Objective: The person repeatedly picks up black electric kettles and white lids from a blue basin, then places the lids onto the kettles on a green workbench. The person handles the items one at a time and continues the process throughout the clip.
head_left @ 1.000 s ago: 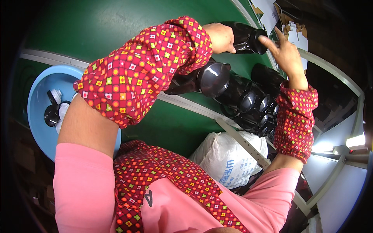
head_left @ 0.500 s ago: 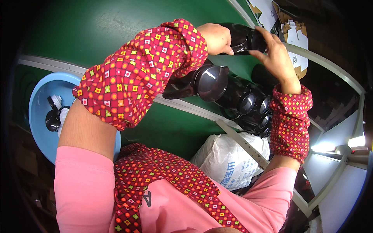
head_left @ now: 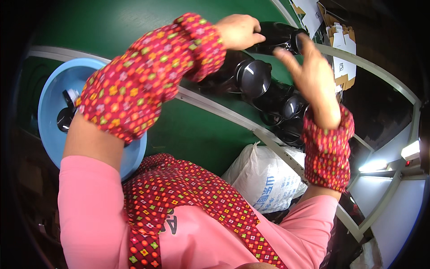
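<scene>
A glossy black jug [head_left: 280,38] lies on its side on the green tabletop [head_left: 134,27] at the far side. At its left end is my left hand [head_left: 237,32], its fingers curled against the jug, though the grip is partly hidden. My right hand [head_left: 316,78] is open, thumb and fingers spread and blurred, in front of the jug's round right end and apart from it as far as I can see. Nearer lies another black jug [head_left: 254,78] with a shiny rounded end. More black jugs [head_left: 291,107] with handles are grouped beside it along the table edge.
A blue basin [head_left: 49,130] with black and white parts stands at the left, partly behind my forearm. Below the table edge is a white sack [head_left: 255,175]. Flattened cartons [head_left: 342,54] are stacked at the far right, by a metal frame [head_left: 380,74].
My right hand has come off the far jug and drawn back toward me, opening. My left hand has shifted slightly left and away from me. The view has shifted a little.
</scene>
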A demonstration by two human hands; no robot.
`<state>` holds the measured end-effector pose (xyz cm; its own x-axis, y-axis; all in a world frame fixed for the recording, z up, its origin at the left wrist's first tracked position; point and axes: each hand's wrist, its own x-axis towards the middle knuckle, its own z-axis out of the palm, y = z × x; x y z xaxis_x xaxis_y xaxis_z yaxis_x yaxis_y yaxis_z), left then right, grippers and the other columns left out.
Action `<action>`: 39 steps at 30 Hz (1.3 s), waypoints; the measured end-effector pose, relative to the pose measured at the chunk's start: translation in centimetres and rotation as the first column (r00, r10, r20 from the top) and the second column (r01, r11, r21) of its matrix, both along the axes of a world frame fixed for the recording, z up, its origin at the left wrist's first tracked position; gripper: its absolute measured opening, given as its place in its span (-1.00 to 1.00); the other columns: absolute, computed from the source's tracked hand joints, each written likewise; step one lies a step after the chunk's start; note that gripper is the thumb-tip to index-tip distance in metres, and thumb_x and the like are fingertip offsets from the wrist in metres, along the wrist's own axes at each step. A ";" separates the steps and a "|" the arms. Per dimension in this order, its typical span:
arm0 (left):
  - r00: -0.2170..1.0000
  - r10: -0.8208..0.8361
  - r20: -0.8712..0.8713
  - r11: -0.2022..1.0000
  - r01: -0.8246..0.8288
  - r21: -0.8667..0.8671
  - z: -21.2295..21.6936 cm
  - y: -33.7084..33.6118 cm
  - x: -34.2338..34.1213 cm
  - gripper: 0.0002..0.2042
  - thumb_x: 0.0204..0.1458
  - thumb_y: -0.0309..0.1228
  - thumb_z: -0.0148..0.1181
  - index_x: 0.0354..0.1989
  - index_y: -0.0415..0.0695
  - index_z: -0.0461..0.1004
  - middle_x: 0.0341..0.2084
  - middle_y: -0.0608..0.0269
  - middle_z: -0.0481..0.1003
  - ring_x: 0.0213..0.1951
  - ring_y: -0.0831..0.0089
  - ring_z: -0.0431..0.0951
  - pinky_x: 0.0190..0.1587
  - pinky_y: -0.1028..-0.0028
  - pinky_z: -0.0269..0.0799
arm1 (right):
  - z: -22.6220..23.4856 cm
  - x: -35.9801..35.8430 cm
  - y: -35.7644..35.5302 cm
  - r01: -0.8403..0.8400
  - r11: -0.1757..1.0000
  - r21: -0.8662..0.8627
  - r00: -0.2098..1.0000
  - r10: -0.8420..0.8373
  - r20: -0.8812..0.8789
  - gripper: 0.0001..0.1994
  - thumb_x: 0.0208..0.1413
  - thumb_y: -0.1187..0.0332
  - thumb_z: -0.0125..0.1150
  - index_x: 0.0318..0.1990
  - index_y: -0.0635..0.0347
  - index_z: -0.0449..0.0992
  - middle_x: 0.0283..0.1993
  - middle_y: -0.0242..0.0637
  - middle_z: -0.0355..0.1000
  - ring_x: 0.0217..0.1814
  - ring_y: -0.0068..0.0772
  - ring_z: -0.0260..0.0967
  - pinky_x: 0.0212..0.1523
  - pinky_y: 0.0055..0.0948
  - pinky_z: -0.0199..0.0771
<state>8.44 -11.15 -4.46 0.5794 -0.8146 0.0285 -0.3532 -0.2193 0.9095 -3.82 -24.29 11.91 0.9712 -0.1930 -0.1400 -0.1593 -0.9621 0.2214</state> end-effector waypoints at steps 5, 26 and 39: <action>0.972 0.234 0.020 0.962 -0.228 -0.152 0.3 7.1 -4.8 -0.70 0.17 -0.27 0.25 -0.05 -0.20 0.49 -0.08 -0.02 0.53 0.01 0.01 0.56 0.08 0.16 0.50 | 0.3 -4.3 5.1 -0.111 0.966 0.236 0.991 0.124 -0.044 0.01 -0.23 0.08 0.68 0.46 -0.14 0.24 0.33 0.11 0.35 -0.04 0.17 0.59 -0.07 -0.12 0.67; 0.982 -0.018 0.186 0.999 0.024 -0.032 -3.3 4.5 -9.1 -0.76 0.22 -0.31 0.25 -0.20 -0.27 0.46 -0.15 -0.04 0.48 -0.27 -0.11 0.61 -0.19 0.05 0.59 | -2.9 -0.4 1.1 0.133 0.983 -0.127 0.941 -0.166 -0.293 -0.17 0.11 -0.23 0.34 0.33 0.26 0.37 0.09 0.14 0.53 -0.02 0.13 0.60 -0.05 -0.11 0.64; 0.972 -0.058 0.226 0.998 0.065 -0.022 -4.5 3.6 -8.3 -0.73 0.25 -0.23 0.22 -0.18 -0.24 0.50 -0.17 0.03 0.52 -0.19 -0.07 0.61 -0.13 0.06 0.57 | -4.3 -2.5 -1.4 -0.290 0.951 0.104 0.934 0.305 -0.188 -0.23 0.15 -0.10 0.37 0.40 0.12 0.29 0.07 0.11 0.53 0.02 0.11 0.59 -0.01 -0.04 0.62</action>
